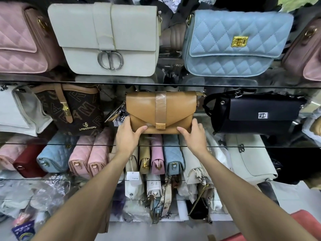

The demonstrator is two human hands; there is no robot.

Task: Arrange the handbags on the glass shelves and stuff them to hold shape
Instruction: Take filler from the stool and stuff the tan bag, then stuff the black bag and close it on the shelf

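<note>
Head view: a tan flap handbag (159,112) is held upright at the centre of the frame, on the middle glass shelf (243,146). Its lower left corner is gripped by the left hand (127,136) — thumb laid across the front face, fingers wrapped round the side edge. The lower right corner is gripped the same way by the right hand (195,136), thumb on the front, fingers curled over the right edge. A strip of clear wrap is seen down the middle of the flap, ending at a small gold clasp.

At 9 o'clock from the tan bag, a brown lettered bag (73,110) is stood on the same shelf; at 3 o'clock, a black bag (257,113) is set, well apart from the hands. On the shelf above, a white bag (107,40) is placed at 11 o'clock and a blue quilted bag (234,42) at 1 o'clock. Below, at 6 o'clock, a row of small pink, blue and cream bags (156,153) is packed side by side — partly hidden behind both forearms.
</note>
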